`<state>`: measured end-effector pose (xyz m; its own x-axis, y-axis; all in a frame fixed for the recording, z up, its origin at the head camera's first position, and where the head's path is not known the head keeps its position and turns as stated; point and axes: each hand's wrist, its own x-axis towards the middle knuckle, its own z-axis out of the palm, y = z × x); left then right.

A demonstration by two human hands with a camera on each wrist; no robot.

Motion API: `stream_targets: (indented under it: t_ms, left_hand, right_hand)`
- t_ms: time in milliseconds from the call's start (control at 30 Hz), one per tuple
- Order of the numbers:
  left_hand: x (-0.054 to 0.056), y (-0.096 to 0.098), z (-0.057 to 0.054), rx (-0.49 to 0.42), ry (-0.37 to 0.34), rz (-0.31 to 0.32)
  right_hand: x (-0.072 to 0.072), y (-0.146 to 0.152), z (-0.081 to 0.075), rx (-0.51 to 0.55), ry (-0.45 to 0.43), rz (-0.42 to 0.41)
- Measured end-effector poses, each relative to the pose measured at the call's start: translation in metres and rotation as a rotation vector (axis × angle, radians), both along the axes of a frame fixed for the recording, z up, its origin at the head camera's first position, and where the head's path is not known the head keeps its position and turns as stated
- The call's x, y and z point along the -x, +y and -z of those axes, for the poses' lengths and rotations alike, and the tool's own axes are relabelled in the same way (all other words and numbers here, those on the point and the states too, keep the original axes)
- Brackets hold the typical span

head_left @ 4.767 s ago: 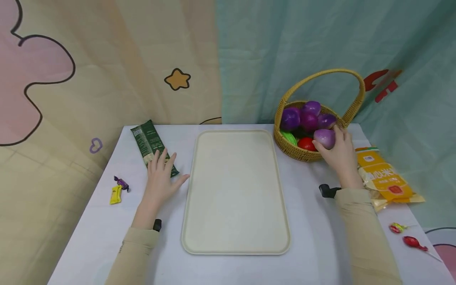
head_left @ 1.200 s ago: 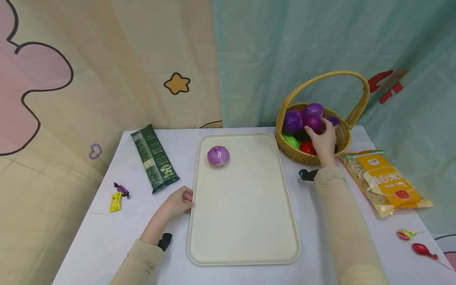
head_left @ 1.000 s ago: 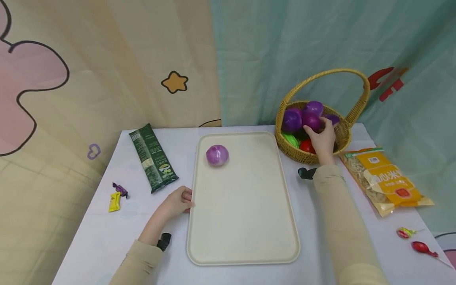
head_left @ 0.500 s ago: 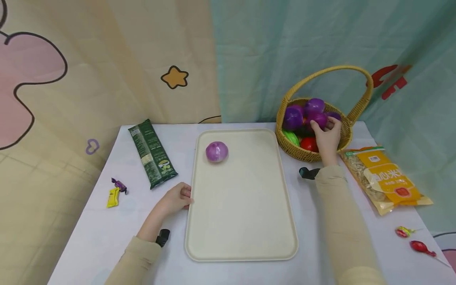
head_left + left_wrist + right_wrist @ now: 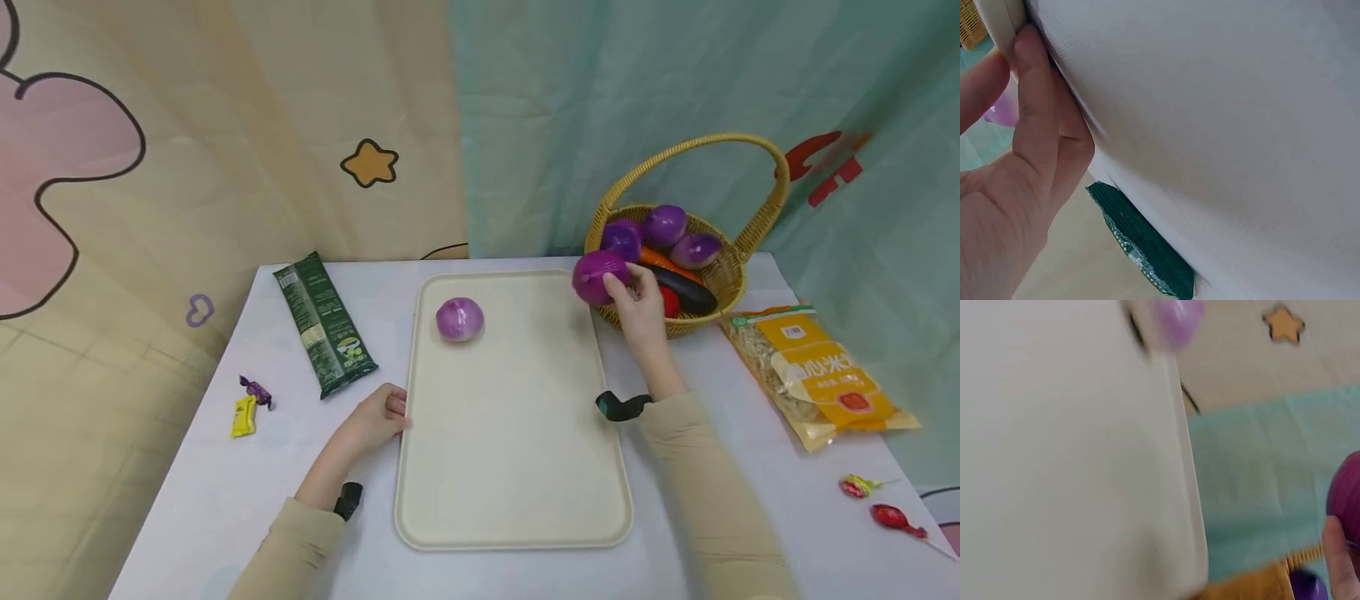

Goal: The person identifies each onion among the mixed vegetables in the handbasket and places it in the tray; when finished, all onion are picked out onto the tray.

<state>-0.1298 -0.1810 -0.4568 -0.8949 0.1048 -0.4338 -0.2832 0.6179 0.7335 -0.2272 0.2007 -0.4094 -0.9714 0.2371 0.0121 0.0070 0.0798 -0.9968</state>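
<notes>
My right hand [image 5: 643,312] holds a dark purple onion [image 5: 598,277] in the air between the basket and the tray's far right corner. In the right wrist view the onion [image 5: 1346,497] is partly cut off, with a fingertip against it. My left hand [image 5: 375,419] pinches the left rim of the cream tray [image 5: 517,417]; the left wrist view shows thumb and fingers on that rim [image 5: 1002,25]. A lighter purple onion [image 5: 460,319] lies on the tray's far left part. The wicker basket [image 5: 726,287] holds purple vegetables, a dark eggplant [image 5: 684,290], a carrot [image 5: 663,262] and something red [image 5: 670,302].
A green packet [image 5: 324,325] lies left of the tray, with a yellow candy [image 5: 243,416] and a purple candy [image 5: 257,392] nearby. At right are an orange-labelled bag [image 5: 821,375] and two lollipops, one yellow and red [image 5: 857,486], one red [image 5: 891,517]. The basket's tall handle [image 5: 693,146] arches above it.
My right hand has lifted the dark onion out of the basket and moved left, uncovering the eggplant and carrot. Earlier, the lighter onion went onto the tray and my left hand took hold of its rim.
</notes>
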Motion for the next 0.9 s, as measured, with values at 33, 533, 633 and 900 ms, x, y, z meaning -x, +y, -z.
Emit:
stream_targets:
  t_ms: [33, 533, 633, 900]
  left_hand:
    - [0.000, 0.000, 0.000, 0.008, 0.006, 0.000]
    - [-0.001, 0.001, 0.001, 0.025, 0.029, 0.023]
    - [0.000, 0.001, 0.002, 0.016, 0.032, 0.029]
    - [-0.002, 0.001, 0.001, 0.012, 0.019, 0.002]
  right_hand:
    - [-0.001, -0.010, 0.001, -0.006, -0.016, -0.044]
    - [0.013, -0.088, 0.049, -0.140, -0.293, -0.249]
    - [0.015, -0.090, 0.056, -0.090, -0.272, -0.227]
    - [0.010, -0.081, 0.054, -0.152, -0.228, -0.234]
